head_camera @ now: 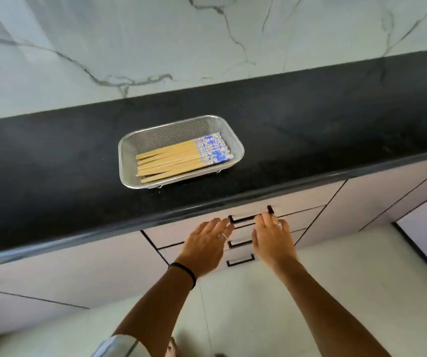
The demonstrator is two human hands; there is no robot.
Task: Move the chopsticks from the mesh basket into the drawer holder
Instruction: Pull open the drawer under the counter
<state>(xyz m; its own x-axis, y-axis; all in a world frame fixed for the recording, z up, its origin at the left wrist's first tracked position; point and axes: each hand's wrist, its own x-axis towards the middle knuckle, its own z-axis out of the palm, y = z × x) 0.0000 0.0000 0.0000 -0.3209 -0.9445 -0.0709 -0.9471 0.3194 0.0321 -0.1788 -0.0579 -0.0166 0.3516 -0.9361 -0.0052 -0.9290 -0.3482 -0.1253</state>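
Note:
A silver mesh basket (130, 148) sits on the black countertop (52, 163). Several wooden chopsticks (171, 159) with blue-and-white patterned ends lie flat inside it. Below the counter's front edge is a closed top drawer (297, 202) with a black bar handle (243, 218). My right hand (272, 237) reaches up with its fingertips at the right part of that handle. My left hand (204, 243) hovers just left of the handle, fingers extended and apart, holding nothing. The drawer holder is hidden inside the shut drawer.
Two more drawers with black handles (240, 261) stack under the top one. Cabinet doors flank them on both sides. A white marble backsplash (155, 47) rises behind the counter. Pale floor tiles (258, 305) lie below my arms.

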